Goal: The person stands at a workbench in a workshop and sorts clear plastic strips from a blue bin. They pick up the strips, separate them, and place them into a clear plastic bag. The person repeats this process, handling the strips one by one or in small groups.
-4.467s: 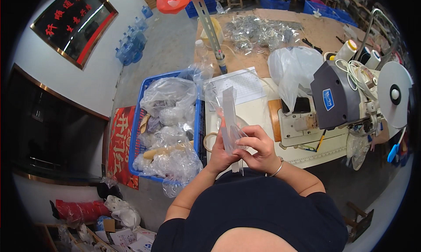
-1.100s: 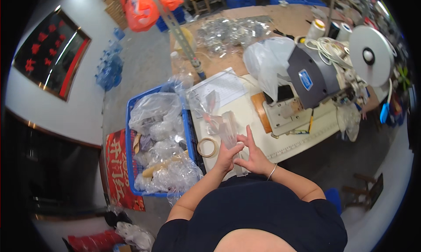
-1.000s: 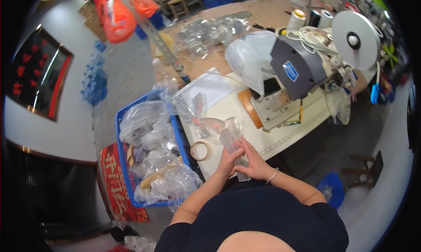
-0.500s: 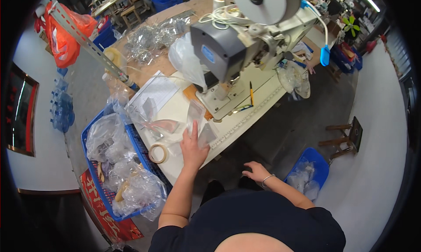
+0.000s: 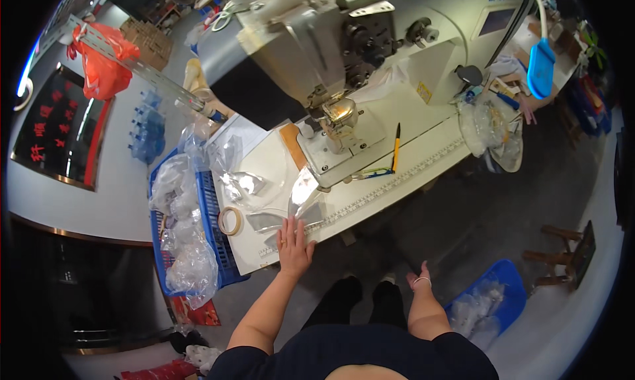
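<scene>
My left hand [image 5: 295, 249] lies with its fingers stretched out at the table's front edge. Its fingertips rest on or just beside clear plastic pieces [image 5: 266, 220], one of which, a shiny pointed piece [image 5: 303, 189], reaches toward the sewing machine [image 5: 340, 112]. Nothing is gripped in that hand. Lower right, away from the table, my right hand [image 5: 419, 278] hangs over the floor, fingers apart and holding nothing, with a bracelet at the wrist. A roll of tape [image 5: 231, 232] sits left of the plastic. Before the machine lie a yellow-black pen [image 5: 397, 148] and small thread snips [image 5: 375, 173].
A blue basket [image 5: 209, 205] full of clear plastic bags stands against the table's left end. On the floor at right are a blue bin [image 5: 514, 294] and a wooden stool [image 5: 562, 254]. A slotted metal post [image 5: 155, 79] carries an orange bag [image 5: 106, 66].
The view has shifted, bringing the sewing machine closer. My left hand has gone from an extended index finger to several outstretched fingers. My right hand has moved right and turned its fingers upward.
</scene>
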Action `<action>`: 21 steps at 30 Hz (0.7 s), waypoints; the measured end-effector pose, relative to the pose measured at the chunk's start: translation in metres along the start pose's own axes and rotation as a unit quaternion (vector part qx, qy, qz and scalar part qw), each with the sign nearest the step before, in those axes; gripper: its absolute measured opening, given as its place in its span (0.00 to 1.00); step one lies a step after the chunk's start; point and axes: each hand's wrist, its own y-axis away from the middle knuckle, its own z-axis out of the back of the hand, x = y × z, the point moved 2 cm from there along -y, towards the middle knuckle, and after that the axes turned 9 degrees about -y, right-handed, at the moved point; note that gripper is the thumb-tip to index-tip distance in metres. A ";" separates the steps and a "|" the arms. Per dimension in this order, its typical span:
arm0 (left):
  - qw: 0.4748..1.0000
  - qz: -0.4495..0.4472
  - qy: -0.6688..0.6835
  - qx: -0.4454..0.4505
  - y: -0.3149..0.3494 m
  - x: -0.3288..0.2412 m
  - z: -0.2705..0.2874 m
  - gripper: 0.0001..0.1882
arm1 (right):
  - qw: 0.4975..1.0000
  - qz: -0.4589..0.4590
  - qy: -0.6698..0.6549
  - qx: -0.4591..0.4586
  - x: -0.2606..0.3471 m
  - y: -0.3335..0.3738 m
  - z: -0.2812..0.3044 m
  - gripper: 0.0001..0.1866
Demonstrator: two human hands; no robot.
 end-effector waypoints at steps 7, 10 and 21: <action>0.996 -0.003 -0.042 -0.074 -0.001 -0.009 -0.011 0.30 | 0.927 0.059 -0.333 0.160 -0.022 -0.051 -0.024 0.41; 0.997 -0.010 -0.031 -0.066 -0.002 -0.008 -0.013 0.31 | 0.949 0.051 -0.302 0.072 -0.024 -0.063 -0.022 0.37; 1.000 -0.017 0.014 0.001 0.003 -0.003 -0.008 0.35 | 0.957 0.110 -0.265 0.031 -0.064 -0.078 0.111 0.35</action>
